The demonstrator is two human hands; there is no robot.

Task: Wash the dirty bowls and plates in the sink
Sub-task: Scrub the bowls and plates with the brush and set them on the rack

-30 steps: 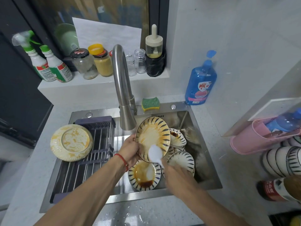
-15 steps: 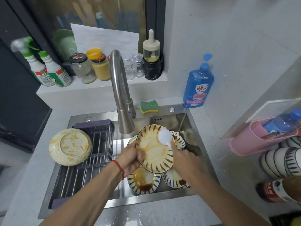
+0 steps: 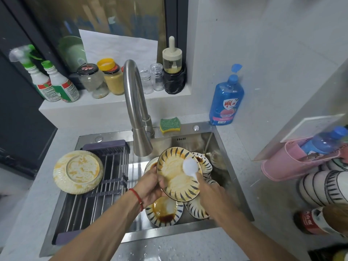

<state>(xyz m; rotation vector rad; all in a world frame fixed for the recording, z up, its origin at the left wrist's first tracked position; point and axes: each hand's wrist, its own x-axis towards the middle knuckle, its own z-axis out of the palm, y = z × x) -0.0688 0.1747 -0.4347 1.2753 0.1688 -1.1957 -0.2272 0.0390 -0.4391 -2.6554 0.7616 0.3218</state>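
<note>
Fingers of my left hand (image 3: pixel 150 187) curl round the left rim of a striped plate (image 3: pixel 178 173), smeared with yellow and brown sauce, which I hold tilted over the sink (image 3: pixel 222 161) at the centre of the frame, just below the faucet (image 3: pixel 140 136). My right hand (image 3: pixel 210 193) grips the handle of a white spoon (image 3: pixel 190 166), fingers closed round it, its bowl lying against the plate's upper right face. More striped dishes lie in the basin beneath; the nearest bowl (image 3: pixel 164 211), lower centre, holds a dark sauce pool. Left of centre, an upturned yellow-stained plate (image 3: pixel 78 171) rests on the drying rack (image 3: pixel 98 194). A green sponge (image 3: pixel 170 125) sits behind the sink, blue soap bottle (image 3: pixel 226 99) to its right.
</note>
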